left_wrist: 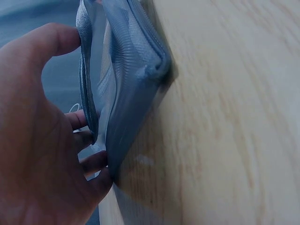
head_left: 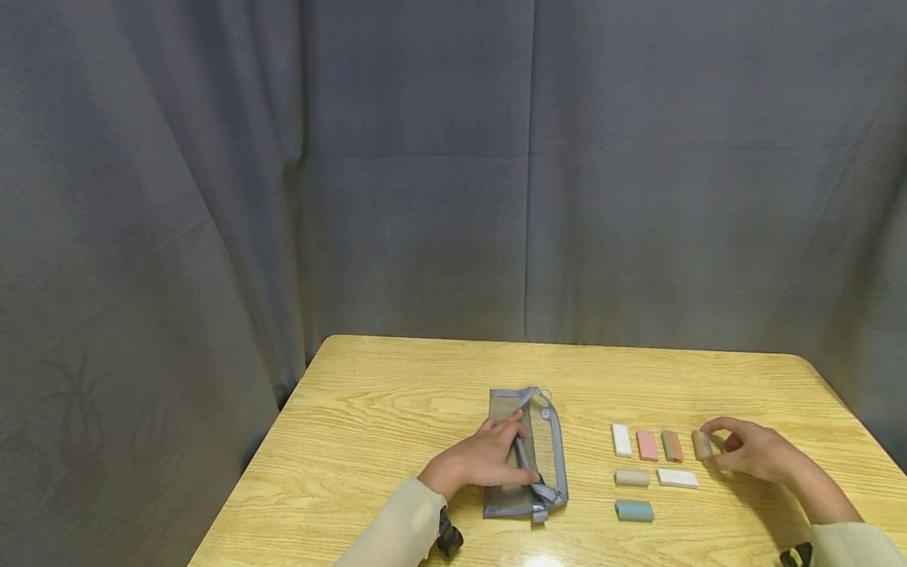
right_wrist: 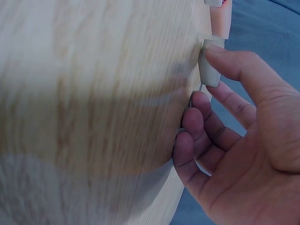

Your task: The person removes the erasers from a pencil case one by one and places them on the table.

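A grey mesh zip pouch (head_left: 560, 449) lies on the table in the head view, its zipped mouth spread apart. My left hand (head_left: 485, 453) grips the pouch's upper edge; in the left wrist view the thumb and fingers (left_wrist: 96, 161) are at the zip edge. To the right, my right hand (head_left: 758, 453) pinches a tan eraser (head_left: 701, 445) at the end of the back row. The right wrist view shows the thumb on the near face of this eraser (right_wrist: 210, 65) and the index finger behind it. The other fingers curl against the tabletop.
Left of the tan eraser stand a green and orange eraser (head_left: 671, 446), a pink one (head_left: 647, 446) and a white one (head_left: 621, 440). In front are a beige eraser (head_left: 632, 477), another white eraser (head_left: 677, 478) and a blue eraser (head_left: 634, 511). A grey curtain (head_left: 425, 197) hangs behind the wooden table (head_left: 340, 441).
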Tool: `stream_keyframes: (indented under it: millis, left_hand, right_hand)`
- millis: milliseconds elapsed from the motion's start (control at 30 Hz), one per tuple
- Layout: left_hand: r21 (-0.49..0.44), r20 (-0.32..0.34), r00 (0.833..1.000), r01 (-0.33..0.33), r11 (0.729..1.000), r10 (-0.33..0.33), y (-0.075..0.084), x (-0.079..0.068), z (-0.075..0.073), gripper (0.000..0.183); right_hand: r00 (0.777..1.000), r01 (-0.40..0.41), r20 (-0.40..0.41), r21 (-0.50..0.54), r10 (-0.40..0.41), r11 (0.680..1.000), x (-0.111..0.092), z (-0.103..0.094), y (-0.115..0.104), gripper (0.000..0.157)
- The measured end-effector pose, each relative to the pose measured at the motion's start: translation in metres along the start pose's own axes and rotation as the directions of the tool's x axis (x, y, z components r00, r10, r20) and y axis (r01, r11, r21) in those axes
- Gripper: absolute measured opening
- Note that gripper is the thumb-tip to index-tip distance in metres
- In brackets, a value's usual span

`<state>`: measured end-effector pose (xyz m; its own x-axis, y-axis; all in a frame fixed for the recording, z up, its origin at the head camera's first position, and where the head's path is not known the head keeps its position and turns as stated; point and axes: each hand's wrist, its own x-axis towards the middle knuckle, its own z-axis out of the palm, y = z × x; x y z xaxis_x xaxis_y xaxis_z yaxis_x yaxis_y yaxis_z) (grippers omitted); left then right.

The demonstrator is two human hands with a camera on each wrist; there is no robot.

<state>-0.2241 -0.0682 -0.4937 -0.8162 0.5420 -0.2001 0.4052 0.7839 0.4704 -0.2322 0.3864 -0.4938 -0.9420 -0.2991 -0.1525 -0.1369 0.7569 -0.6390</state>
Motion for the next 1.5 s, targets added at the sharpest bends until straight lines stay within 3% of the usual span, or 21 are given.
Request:
stream_keyframes:
  millis: [200, 567, 1067, 1500]
  left_hand:
    - [-0.006, 0.0, 1.0, 0.001, 1.0, -0.001, 0.0, 0.0, 0.0, 0.07]
    - [0.011, -0.007, 1.0, -0.02, 1.0, 0.02, 0.001, 0.0, 0.0, 0.07]
    - [-0.013, -0.015, 1.0, -0.017, 1.0, 0.017, -0.001, 0.002, 0.001, 0.068]
    - [-0.055, -0.019, 0.999, -0.037, 0.998, 0.036, -0.004, 0.0, -0.001, 0.069]
  right_hand:
    - [1.0, -0.013, 0.002, -0.008, 0.013, 1.0, 0.0, -0.001, -0.003, 0.06]
    - [0.999, 0.01, -0.046, -0.09, -0.015, 0.996, -0.001, -0.007, -0.016, 0.057]
    - [0.992, 0.077, -0.094, -0.042, -0.08, 0.996, -0.007, 0.003, -0.057, 0.056]
    - [0.982, 0.184, -0.06, 0.079, -0.18, 0.98, 0.003, 0.032, -0.094, 0.052]
